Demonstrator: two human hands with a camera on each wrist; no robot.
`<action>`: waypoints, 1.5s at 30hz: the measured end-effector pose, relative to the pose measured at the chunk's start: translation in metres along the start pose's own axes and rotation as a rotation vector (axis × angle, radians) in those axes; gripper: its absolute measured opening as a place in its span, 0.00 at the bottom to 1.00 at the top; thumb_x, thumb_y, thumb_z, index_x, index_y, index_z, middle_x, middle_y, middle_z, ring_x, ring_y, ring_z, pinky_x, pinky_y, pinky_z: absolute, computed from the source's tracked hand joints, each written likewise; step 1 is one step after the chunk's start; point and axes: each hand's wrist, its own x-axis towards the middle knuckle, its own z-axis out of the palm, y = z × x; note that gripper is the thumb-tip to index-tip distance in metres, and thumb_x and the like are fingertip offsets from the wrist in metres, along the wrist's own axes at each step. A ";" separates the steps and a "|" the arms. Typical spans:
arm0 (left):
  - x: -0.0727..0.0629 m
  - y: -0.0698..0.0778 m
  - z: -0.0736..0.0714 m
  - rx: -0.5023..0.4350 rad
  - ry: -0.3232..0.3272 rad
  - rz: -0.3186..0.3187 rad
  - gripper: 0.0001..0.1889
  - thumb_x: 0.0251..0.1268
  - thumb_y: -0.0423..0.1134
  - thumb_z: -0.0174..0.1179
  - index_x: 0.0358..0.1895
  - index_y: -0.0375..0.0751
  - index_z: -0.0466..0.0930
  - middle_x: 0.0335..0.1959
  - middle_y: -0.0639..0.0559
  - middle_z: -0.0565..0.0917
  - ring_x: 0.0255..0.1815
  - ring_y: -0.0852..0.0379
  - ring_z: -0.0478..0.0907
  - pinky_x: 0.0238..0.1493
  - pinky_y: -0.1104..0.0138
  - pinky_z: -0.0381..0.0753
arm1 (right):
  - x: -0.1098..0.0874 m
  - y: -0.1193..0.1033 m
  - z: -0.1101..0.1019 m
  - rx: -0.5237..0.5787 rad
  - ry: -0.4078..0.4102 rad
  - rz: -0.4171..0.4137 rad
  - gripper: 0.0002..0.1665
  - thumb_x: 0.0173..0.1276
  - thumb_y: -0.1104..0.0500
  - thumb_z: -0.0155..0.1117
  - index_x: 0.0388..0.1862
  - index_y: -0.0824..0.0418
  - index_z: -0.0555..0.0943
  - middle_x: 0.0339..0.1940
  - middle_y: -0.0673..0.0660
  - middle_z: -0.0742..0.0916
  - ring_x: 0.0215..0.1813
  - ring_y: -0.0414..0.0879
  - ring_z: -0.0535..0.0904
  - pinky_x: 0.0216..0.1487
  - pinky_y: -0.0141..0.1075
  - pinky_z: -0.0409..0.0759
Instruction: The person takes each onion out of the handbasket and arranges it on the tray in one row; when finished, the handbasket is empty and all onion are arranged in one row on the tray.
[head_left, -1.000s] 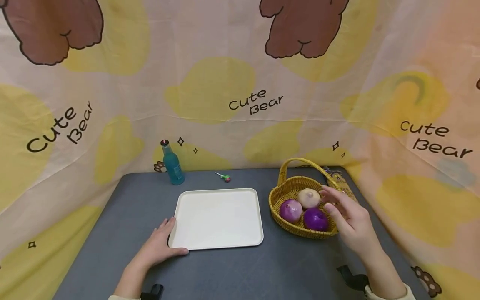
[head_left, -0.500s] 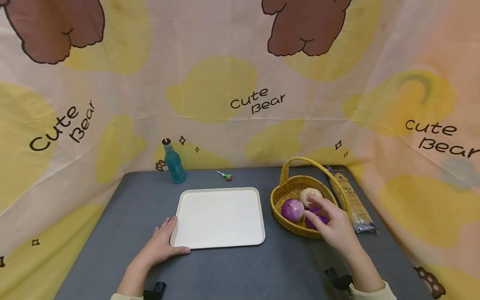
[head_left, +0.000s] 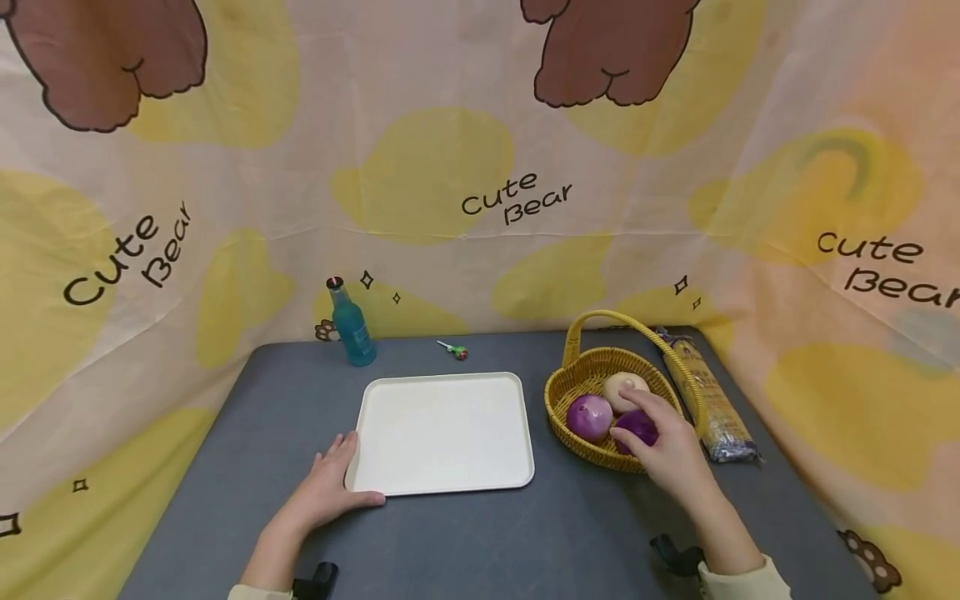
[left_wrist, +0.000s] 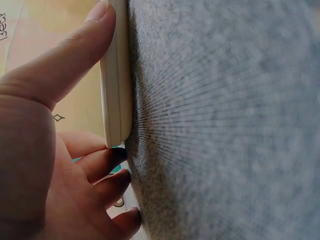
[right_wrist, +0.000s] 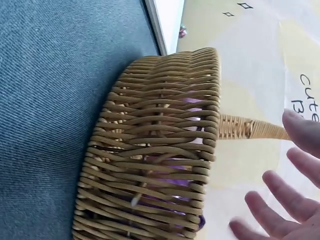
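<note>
On the table (head_left: 450,550), tray (head_left: 444,433): left hand (head_left: 327,490), spread, touches its corner; pushing could skew it.
Basket (head_left: 581,450): a knock could tip it.
Right hand (head_left: 669,446): fingers apart over the basket's dark onion (head_left: 638,426); I fear a loose pinch.

The tray (head_left: 442,437) looks like smooth plastic. The basket (right_wrist: 145,112) consists of woven, cane-like strands, ridged and lightly glossy. The worktop (head_left: 457,546) has a matt, fine-grained, fabric-like surface. The backdrop (head_left: 405,75) is creased, matt cloth. The packet (head_left: 716,412) is shiny plastic film. The purple onion (head_left: 589,417) has smooth, glossy skin.
</note>
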 end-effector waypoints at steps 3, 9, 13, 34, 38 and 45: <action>-0.001 -0.001 0.001 -0.004 -0.005 -0.003 0.69 0.44 0.65 0.77 0.78 0.22 0.46 0.78 0.25 0.53 0.81 0.28 0.44 0.75 0.30 0.40 | -0.001 0.003 0.004 0.006 -0.048 0.045 0.35 0.60 0.62 0.78 0.66 0.60 0.78 0.65 0.67 0.79 0.68 0.68 0.74 0.62 0.67 0.74; -0.001 -0.002 0.001 -0.003 -0.004 -0.005 0.69 0.44 0.65 0.77 0.78 0.22 0.47 0.78 0.24 0.53 0.80 0.27 0.44 0.74 0.30 0.40 | 0.003 0.004 0.007 -0.059 -0.136 0.198 0.39 0.63 0.62 0.74 0.73 0.64 0.71 0.71 0.75 0.71 0.70 0.75 0.68 0.64 0.73 0.67; 0.000 -0.002 0.000 -0.001 0.000 -0.003 0.69 0.43 0.65 0.76 0.78 0.22 0.47 0.78 0.25 0.53 0.80 0.28 0.44 0.75 0.30 0.41 | 0.005 0.003 0.010 -0.110 -0.222 0.281 0.43 0.65 0.63 0.72 0.76 0.66 0.65 0.74 0.80 0.64 0.73 0.77 0.61 0.66 0.73 0.64; 0.004 -0.010 0.001 -0.034 -0.005 0.003 0.69 0.43 0.67 0.76 0.78 0.25 0.47 0.79 0.27 0.53 0.81 0.28 0.44 0.75 0.31 0.41 | 0.012 0.010 0.025 -0.187 -0.274 0.423 0.39 0.58 0.59 0.77 0.62 0.79 0.71 0.55 0.77 0.81 0.55 0.74 0.79 0.54 0.63 0.78; 0.003 -0.011 0.001 -0.037 -0.003 0.005 0.69 0.43 0.66 0.76 0.79 0.25 0.47 0.79 0.27 0.53 0.81 0.29 0.44 0.75 0.31 0.41 | 0.012 0.009 0.025 -0.209 -0.251 0.405 0.42 0.57 0.56 0.79 0.62 0.79 0.72 0.54 0.78 0.82 0.54 0.74 0.79 0.54 0.64 0.77; 0.001 -0.008 -0.001 -0.049 -0.004 -0.002 0.69 0.43 0.65 0.76 0.79 0.25 0.47 0.79 0.27 0.53 0.81 0.28 0.44 0.75 0.31 0.40 | 0.012 0.002 0.026 -0.205 -0.214 0.430 0.50 0.60 0.52 0.77 0.72 0.76 0.64 0.65 0.82 0.71 0.63 0.77 0.72 0.59 0.69 0.75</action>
